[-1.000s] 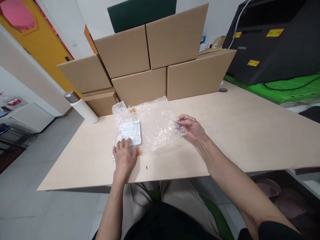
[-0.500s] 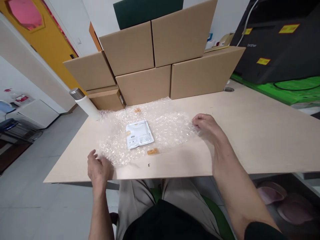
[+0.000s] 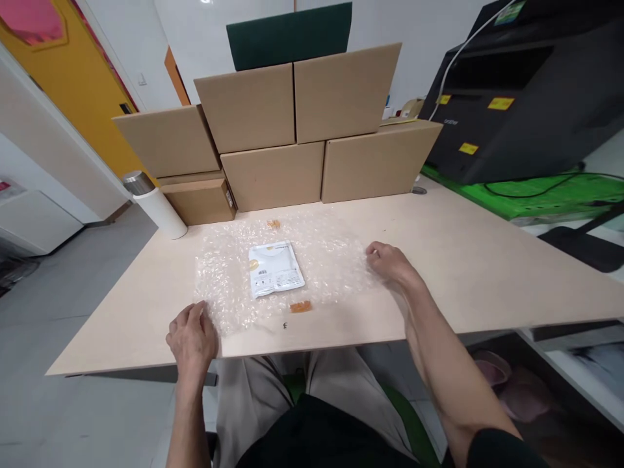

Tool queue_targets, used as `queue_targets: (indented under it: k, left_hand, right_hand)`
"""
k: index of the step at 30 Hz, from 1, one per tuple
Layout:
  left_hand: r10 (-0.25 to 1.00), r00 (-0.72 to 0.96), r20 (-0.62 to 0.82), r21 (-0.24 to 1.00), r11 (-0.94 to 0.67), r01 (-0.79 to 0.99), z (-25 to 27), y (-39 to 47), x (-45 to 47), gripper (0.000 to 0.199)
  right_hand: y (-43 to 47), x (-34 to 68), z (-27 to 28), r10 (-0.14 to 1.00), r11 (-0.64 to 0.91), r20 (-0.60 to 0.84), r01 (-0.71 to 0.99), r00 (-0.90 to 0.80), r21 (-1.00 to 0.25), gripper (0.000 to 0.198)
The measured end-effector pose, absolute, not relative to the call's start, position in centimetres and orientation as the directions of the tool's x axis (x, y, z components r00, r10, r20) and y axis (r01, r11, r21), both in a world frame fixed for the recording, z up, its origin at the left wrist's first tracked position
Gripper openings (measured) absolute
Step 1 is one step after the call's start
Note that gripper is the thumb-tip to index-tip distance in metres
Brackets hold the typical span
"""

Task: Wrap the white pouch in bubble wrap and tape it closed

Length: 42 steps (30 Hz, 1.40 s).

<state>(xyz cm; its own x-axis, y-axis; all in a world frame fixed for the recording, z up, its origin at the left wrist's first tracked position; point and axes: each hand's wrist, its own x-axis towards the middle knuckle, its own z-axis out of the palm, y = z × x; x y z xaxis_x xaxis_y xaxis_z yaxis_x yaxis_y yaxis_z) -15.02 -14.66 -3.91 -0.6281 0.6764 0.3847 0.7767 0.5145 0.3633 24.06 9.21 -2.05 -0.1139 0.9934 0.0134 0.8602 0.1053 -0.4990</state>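
One bubble-wrap sheet (image 3: 336, 257) flat on table (image 3: 468, 279), long axis left-right, one white packet (image 3: 276, 269) atop, two orange tapes (image 3: 300, 306) near and far, right hand (image 3: 390, 262) pinching right edge, left hand (image 3: 193, 336) at near-left corner, grip unclear

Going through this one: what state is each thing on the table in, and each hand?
Bubble wrap: spread open, slightly rumpled
White packet: lying flat on the wrap
White bottle: standing, silver cap on
Cardboard boxes: stacked
Left hand: at the wrap's near left corner, grip unclear
Right hand: fingers curled at the wrap's right edge
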Motion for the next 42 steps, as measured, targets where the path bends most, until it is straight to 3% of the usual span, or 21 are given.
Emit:
queue_targets:
  k: [4,7,9,12,15,18,22,24,29,35,38,40,42]
  left_hand:
    - [0.745,-0.580,0.329,0.334,0.483,0.810,-4.6,-14.2,-16.0,0.039]
    - [0.790,-0.530,0.307,0.312,0.443,0.841,-5.1,-13.6,-16.7,0.039]
    - [0.801,-0.510,0.315,0.300,0.426,0.854,-5.1,-13.4,-16.6,0.039]
    - [0.786,-0.515,0.343,0.312,0.422,0.851,-4.8,-13.5,-15.6,0.040]
    - [0.713,-0.583,0.388,0.360,0.465,0.809,-4.3,-13.9,-14.4,0.038]
    - [0.631,-0.650,0.423,0.405,0.510,0.759,-4.2,-14.2,-13.7,0.037]
    - [0.587,-0.673,0.450,0.421,0.525,0.739,-4.3,-14.3,-13.6,0.037]
    - [0.598,-0.658,0.458,0.414,0.512,0.753,-4.5,-14.3,-13.7,0.036]
    - [0.609,-0.653,0.451,0.407,0.511,0.757,-4.7,-14.4,-13.9,0.036]
    - [0.659,-0.646,0.385,0.405,0.508,0.760,-4.1,-15.7,-14.5,0.035]
    - [0.637,-0.663,0.394,0.396,0.533,0.748,-2.9,-15.2,-13.5,0.043]
    - [0.682,-0.589,0.433,0.363,0.467,0.807,-2.0,-13.6,-12.5,0.050]
    - [0.828,-0.391,0.402,0.274,0.298,0.914,-1.3,-11.3,-11.7,0.052]
  right_hand:
    - [7.0,26.4,-1.7,0.995,0.069,-0.048,0.948,-0.089,-0.312,0.022]
    - [5.4,26.5,-1.1,0.989,0.113,0.110,0.978,-0.095,-0.174,0.027]
    - [4.7,25.8,-0.8,0.955,0.225,0.226,0.965,-0.190,-0.137,0.031]
    - [4.4,24.2,-0.1,0.875,0.483,0.120,0.865,-0.469,-0.137,0.027]
    - [4.9,22.6,0.9,0.815,0.567,-0.059,0.814,-0.577,-0.128,0.028]
    - [5.8,20.7,1.3,0.806,0.589,0.035,0.795,-0.590,-0.146,0.032]
    - [6.8,17.6,-0.9,0.682,0.731,0.261,0.643,-0.683,-0.228,0.036]
    - [7.2,16.4,-2.3,0.639,0.769,0.269,0.596,-0.721,-0.229,0.039]
    - [8.3,16.0,-3.9,0.642,0.762,0.160,0.600,-0.750,-0.244,0.041]
    - [9.3,18.2,-6.8,0.649,0.760,0.198,0.616,-0.734,-0.207,0.057]
    - [8.8,17.9,-7.7,0.706,0.708,0.211,0.680,-0.676,-0.190,0.061]
    - [8.1,17.1,-7.5,0.744,0.666,0.215,0.728,-0.633,-0.163,0.063]
    - [7.7,16.3,-7.0,0.765,0.643,0.163,0.754,-0.623,-0.134,0.063]
